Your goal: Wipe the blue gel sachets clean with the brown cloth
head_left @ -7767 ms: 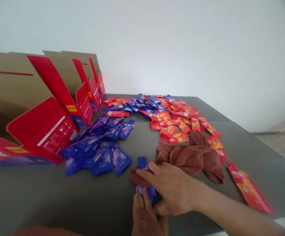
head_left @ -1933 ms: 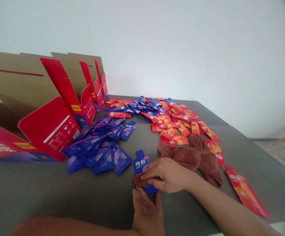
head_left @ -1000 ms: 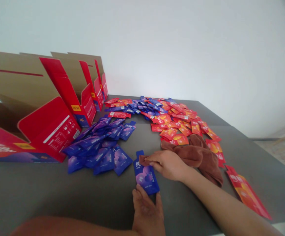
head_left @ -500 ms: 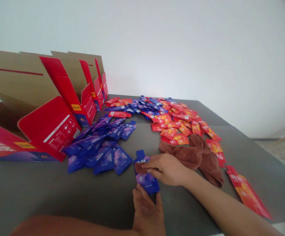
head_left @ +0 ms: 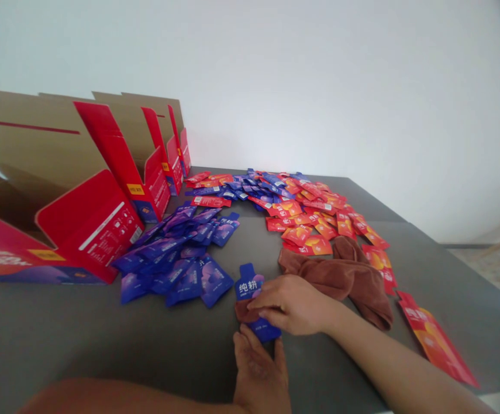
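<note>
My R hand (head_left: 291,305) lay fingers together over blue pouch (head_left: 247,287) & brown towel (head_left: 345,287) corner, can't tell if pinching; L hand (head_left: 261,374) open, fingertips at pouch's lower end, on gray table (head_left: 60,328).

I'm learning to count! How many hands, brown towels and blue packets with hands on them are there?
Hands: 2 (left hand, right hand)
Brown towels: 1 (brown towel)
Blue packets with hands on them: 1 (blue packet)
Total: 4
</note>
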Demonstrator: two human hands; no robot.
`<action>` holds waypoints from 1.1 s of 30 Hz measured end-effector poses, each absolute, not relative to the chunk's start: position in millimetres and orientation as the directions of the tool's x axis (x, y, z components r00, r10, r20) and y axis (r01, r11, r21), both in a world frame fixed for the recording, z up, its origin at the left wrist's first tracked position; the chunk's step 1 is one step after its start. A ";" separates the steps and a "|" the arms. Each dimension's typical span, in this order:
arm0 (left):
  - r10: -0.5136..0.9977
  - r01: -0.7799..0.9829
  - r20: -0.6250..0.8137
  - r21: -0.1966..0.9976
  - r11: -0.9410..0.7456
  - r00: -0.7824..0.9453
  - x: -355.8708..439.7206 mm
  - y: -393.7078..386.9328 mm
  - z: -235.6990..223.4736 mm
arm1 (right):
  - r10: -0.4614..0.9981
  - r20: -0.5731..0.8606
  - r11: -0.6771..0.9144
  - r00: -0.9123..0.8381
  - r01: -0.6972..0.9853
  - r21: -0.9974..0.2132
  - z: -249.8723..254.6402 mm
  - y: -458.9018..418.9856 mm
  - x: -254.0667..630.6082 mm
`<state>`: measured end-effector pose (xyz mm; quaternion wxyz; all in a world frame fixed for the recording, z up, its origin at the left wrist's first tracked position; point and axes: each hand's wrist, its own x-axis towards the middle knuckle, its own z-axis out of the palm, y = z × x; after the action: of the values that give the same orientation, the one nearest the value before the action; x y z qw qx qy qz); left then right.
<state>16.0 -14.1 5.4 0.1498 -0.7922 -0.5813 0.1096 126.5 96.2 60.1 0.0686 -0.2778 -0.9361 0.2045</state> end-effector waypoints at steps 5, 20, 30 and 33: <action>0.960 0.912 0.011 -0.314 -0.264 0.281 16.3 -13.5 3.9 | 0.691 0.033 0.670 -0.722 0.624 -0.402 48.4 111.7 133.4; 0.963 0.934 0.011 -0.246 -0.257 0.268 15.5 -13.0 4.4 | 0.578 0.056 0.778 -0.814 0.528 -0.341 52.2 100.2 124.4; 0.965 0.940 0.002 -0.224 -0.256 0.263 15.9 -13.9 0.3 | 0.680 0.055 0.708 -0.731 0.635 -0.310 51.4 103.9 131.3; 0.963 0.941 0.003 -0.215 -0.261 0.268 15.1 -13.1 2.9 | 0.574 0.041 0.773 -0.818 0.524 -0.358 54.9 99.7 129.6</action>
<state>15.1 -13.1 2.9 0.0869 -0.7915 -0.6016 0.0640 129.6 99.7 54.9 0.0740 -0.2924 -0.9386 0.1678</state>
